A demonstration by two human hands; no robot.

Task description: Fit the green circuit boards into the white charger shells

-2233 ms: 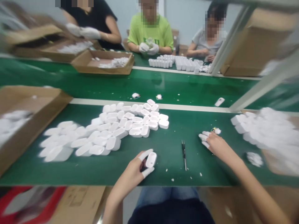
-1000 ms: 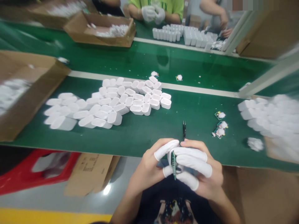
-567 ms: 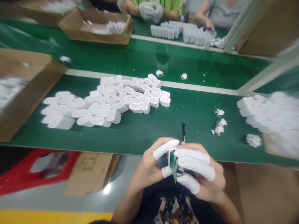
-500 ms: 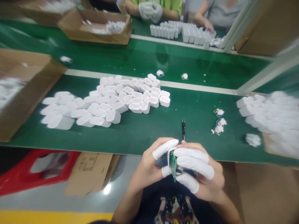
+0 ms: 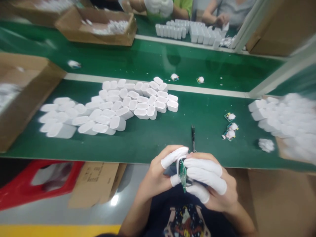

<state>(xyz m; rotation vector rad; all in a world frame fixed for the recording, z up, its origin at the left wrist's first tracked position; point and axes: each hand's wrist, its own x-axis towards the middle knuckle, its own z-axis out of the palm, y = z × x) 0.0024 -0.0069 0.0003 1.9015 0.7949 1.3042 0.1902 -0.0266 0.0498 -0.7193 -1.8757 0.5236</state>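
Fingertip covers are on both of my hands, in front of the bench's near edge. My left hand (image 5: pixel 165 171) grips a white housing (image 5: pixel 178 164), its open side facing right. In my right hand (image 5: pixel 209 176) is a green circuit board (image 5: pixel 183 174), pinched between thumb and fingers. The board stands on edge at the mouth of the housing; how far inside it is I cannot tell. Just beyond my hands black tweezers (image 5: pixel 193 137) lie on the green bench (image 5: pixel 153 141). Several open white housings (image 5: pixel 118 122) stand at the centre left.
Small boards with white blobs (image 5: pixel 230 134) lie right of the tweezers, near a white clump (image 5: pixel 266 145). White pieces (image 5: pixel 291 115) are heaped at the far right. Loose boards (image 5: pixel 174 77) ride the strip beyond the pale rail. Cardboard boxes (image 5: pixel 29 108) stand left; people work opposite.
Both hands keep almost the same grip and place. The loose boards on the far strip have shifted right. Across the bench, a person's gloved hands have moved and another person's hand has lifted a white piece.
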